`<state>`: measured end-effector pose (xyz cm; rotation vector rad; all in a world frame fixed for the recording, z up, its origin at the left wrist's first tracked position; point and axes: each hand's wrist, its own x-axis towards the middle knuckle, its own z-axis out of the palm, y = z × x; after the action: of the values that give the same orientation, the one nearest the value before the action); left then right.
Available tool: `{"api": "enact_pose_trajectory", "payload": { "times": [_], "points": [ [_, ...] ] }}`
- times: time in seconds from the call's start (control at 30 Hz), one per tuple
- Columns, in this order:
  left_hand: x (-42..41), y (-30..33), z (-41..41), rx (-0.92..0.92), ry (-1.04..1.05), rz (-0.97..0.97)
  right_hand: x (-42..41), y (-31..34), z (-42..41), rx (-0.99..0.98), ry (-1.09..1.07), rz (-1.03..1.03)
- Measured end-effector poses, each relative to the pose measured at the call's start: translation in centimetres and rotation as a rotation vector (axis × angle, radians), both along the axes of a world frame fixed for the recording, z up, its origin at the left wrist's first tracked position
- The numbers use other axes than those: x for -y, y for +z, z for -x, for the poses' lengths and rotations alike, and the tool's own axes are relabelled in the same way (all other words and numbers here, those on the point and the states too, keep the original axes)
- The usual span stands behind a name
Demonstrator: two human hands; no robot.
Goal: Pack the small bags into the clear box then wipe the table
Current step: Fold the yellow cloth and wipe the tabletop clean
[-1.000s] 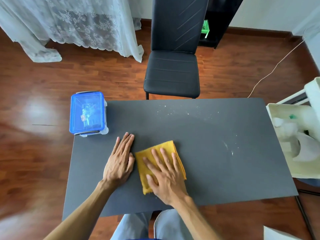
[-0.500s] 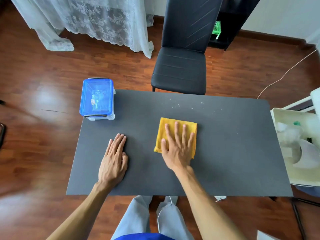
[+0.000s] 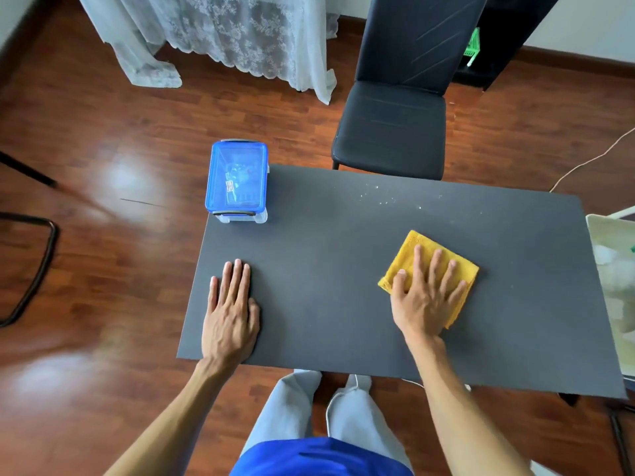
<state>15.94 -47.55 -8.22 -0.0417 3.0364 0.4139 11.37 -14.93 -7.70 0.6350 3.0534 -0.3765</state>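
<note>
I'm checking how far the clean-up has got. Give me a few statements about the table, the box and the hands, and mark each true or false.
1. The right hand is pressed flat on the yellow cloth. True.
2. The clear box stands open with its lid off. False: its blue lid is on, and small bags show through it.
3. The left hand holds a second cloth. False: it lies flat and empty on the table.
4. White specks lie on the table's far side, near the chair. True.
5. The box sits at the table's far right corner. False: it sits at the far left corner.
</note>
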Motion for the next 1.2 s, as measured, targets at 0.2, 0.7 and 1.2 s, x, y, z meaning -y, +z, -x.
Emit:
{"api": "enact_pose_trajectory", "payload": {
  "times": [0.2, 0.7, 1.2],
  "points": [
    [0.4, -0.2, 0.0, 0.016, -0.006, 0.020, 14.8, -0.9, -1.6, -0.026, 0.581, 0.046],
    [-0.4, 0.0, 0.1, 0.007, 0.035, 0.023, -2.1, -0.1, 2.4, -0.006, 0.137, -0.016],
    [-0.1, -0.3, -0.3, -0.013, 0.019, 0.009, -11.5, 0.6, -8.3, 0.063, 0.017, -0.049]
  ]
}}
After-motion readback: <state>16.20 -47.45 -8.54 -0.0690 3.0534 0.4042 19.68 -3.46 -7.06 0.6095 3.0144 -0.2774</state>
